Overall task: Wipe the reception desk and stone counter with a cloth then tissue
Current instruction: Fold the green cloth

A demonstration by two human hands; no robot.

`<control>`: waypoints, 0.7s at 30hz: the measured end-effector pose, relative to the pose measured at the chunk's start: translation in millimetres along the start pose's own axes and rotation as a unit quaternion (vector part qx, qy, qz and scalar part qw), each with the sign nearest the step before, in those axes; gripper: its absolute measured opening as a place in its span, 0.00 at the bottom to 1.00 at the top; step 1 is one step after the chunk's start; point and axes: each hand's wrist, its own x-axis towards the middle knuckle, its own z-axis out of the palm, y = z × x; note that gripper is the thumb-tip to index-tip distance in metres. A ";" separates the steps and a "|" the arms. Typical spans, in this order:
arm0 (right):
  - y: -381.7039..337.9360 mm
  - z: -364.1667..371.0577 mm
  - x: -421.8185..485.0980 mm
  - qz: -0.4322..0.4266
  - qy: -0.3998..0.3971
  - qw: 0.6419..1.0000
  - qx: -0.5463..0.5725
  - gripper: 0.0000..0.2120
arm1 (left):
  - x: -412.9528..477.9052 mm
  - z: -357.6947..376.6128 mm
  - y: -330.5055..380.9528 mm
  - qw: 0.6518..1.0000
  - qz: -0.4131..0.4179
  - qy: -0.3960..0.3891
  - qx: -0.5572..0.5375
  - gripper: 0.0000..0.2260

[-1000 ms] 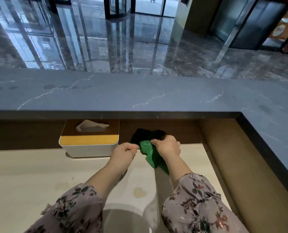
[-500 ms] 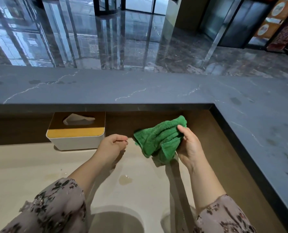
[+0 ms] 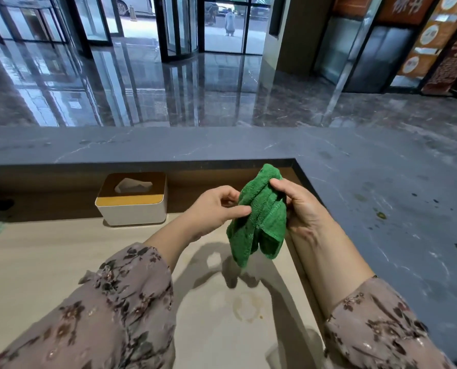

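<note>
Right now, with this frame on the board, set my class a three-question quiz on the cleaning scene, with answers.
1. True or false: the green cloth lies flat on the desk.
2. The tissue box stands: A) on the lobby floor; B) on the desk, left of the cloth; C) on a chair.
3. What mark shows on the desk below the cloth?
Key: 1 false, the left hand and right hand hold it up. 2 B. 3 a ring stain.

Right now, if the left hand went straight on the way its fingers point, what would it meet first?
The green cloth: the left hand points rightward, its fingertips apparently pinching the cloth's edge. Just beyond the cloth is the right hand, gripping it; the depth between them is unclear.
</note>
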 end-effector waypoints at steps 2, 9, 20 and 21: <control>-10.1 0.8 -9.2 -0.007 -0.034 0.999 -0.020 0.27 | -10.9 -5.2 10.9 1.000 0.007 0.010 -0.002 0.07; -49.2 0.0 -27.9 -0.048 -0.042 0.984 -0.165 0.06 | -51.9 -53.2 56.7 0.993 -0.068 0.065 -0.064 0.06; -93.0 53.7 -43.5 -0.079 -0.122 0.967 -0.209 0.09 | -104.3 -66.2 84.9 0.979 -0.176 -0.061 -0.088 0.30; -94.7 56.4 -45.3 -0.082 -0.127 0.965 -0.214 0.09 | -107.6 -66.1 86.3 0.975 -0.187 -0.079 -0.088 0.32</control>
